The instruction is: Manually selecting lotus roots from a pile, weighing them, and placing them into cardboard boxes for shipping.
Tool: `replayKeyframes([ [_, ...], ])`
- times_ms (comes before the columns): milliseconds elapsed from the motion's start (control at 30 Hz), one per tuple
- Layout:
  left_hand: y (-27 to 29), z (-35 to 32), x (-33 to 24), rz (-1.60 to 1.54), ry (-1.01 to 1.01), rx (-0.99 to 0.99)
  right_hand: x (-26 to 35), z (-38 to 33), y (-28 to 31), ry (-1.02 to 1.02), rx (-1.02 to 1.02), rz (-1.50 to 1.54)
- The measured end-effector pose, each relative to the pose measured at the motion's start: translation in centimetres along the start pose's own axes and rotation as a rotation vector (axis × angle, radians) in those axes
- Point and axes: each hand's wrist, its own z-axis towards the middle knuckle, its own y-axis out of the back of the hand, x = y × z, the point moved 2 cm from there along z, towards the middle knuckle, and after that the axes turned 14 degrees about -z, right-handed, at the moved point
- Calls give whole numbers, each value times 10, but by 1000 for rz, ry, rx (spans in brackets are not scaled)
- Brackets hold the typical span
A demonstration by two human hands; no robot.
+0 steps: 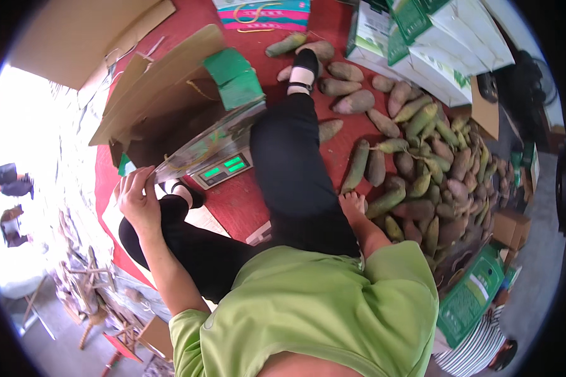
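An open carton (163, 122) with a brown inside, a green flap and a glossy printed side stands tilted ahead of me on the left. My left hand (138, 198) is shut on the carton's near corner, fingers pinching its edge. A digital scale (223, 169) with green lit displays shows under the carton's near side; the rest of it is hidden. Beside my thigh, my right hand (353, 204) is open and appears to hold nothing. It rests close to a green radish (387, 198), its fingers pointing forward.
A heap of green and purplish radishes (446, 176) spreads across the red floor covering (236, 207) to my right. Green-and-white gift boxes (434, 50) stand at the far right. A colourful bag (264, 14) sits ahead, and flattened cardboard (85, 38) lies at the far left.
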Motion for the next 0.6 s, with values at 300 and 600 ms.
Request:
replayKeyframes([
  [300,5,1,3,-36,-27,10,-47,13,51,-350,137,675],
  [600,9,0,6,-89,-36,29,-145,58,255,9,-591,1371],
])
